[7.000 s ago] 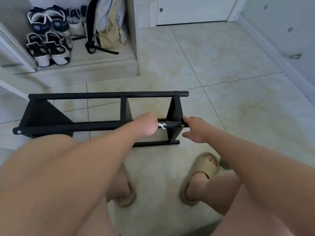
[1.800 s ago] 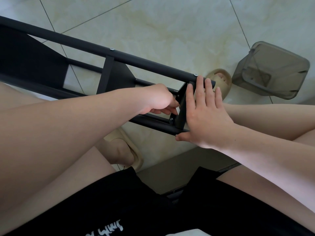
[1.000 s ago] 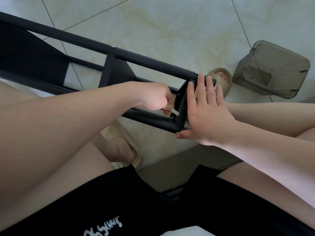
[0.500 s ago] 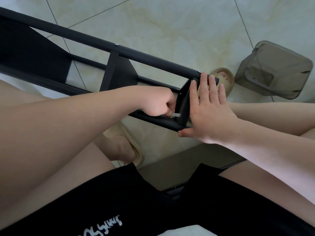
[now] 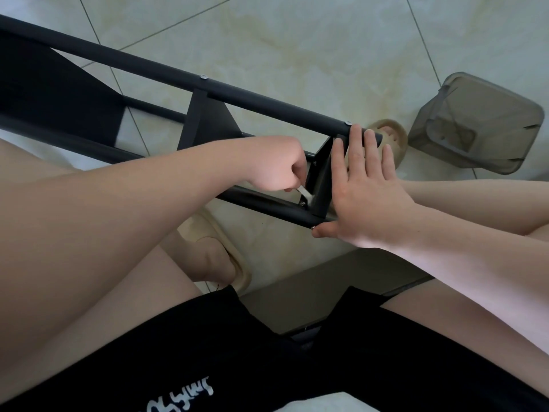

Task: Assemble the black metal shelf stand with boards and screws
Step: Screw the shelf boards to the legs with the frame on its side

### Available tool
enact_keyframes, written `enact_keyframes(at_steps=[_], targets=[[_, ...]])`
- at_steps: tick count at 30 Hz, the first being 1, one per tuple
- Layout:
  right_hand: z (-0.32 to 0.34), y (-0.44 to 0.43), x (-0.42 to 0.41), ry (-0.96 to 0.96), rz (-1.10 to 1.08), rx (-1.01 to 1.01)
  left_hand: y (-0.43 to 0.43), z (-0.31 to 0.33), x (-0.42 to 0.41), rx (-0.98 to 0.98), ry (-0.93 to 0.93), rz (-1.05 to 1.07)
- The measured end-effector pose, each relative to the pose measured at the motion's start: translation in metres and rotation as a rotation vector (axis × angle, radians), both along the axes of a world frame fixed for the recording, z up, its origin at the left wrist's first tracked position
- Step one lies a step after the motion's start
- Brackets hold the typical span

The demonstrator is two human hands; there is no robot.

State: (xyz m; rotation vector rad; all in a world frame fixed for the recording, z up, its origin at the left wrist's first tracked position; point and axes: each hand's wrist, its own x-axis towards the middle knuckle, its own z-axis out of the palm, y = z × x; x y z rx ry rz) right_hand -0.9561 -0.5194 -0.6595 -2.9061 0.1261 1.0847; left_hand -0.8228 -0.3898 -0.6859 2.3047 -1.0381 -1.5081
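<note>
So your shelf stand (image 5: 208,126) is lying on its side on the tiled floor (image 5: 297,40), right in front of your knees, with the long tubes running off to the upper left. Your left hand (image 5: 273,165) is curled in a fist round a little flat silver wrench (image 5: 305,193), and the wrench tip sits at the screw (image 5: 303,203) where the end board (image 5: 322,176) meets the near tube (image 5: 261,205). Your right hand (image 5: 365,185) is flat with the fingers straight. It presses on the outside face of that end board, fingertips up by the far tube (image 5: 267,107) and thumb at the end of the near one.

My guess is the frame is stiff but pretty light, and painted tube on smooth tile will want to skate the moment you lean on the wrench, so that flat-hand brace makes sense. If it starts to slide, I'd wrap the fingers round a tube close to the joint instead. The board looks like thin sheet and probably flexes mid-panel.

That wrench is thin and short, so it could easily slip off the head. Choke up near the jaw and take small turns. The grey tub (image 5: 481,123) off to your right is well clear.
</note>
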Motion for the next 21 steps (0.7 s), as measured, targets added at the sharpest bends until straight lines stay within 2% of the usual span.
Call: enact_keyframes(at_steps=[3,8,11,21], targets=[[0.001,0.000,0.000,0.003,-0.001,0.004,-0.002,-0.001,-0.003,-0.006,0.075,0.110],[0.001,0.000,0.001,0.001,-0.004,0.006,-0.003,-0.010,-0.014,0.002,0.254,0.486],[0.001,0.000,0.000,-0.007,-0.001,0.004,-0.003,-0.012,-0.019,-0.001,0.324,0.633],[0.001,0.000,0.000,-0.009,0.000,0.008,-0.010,-0.005,-0.021,0.005,0.264,0.821]])
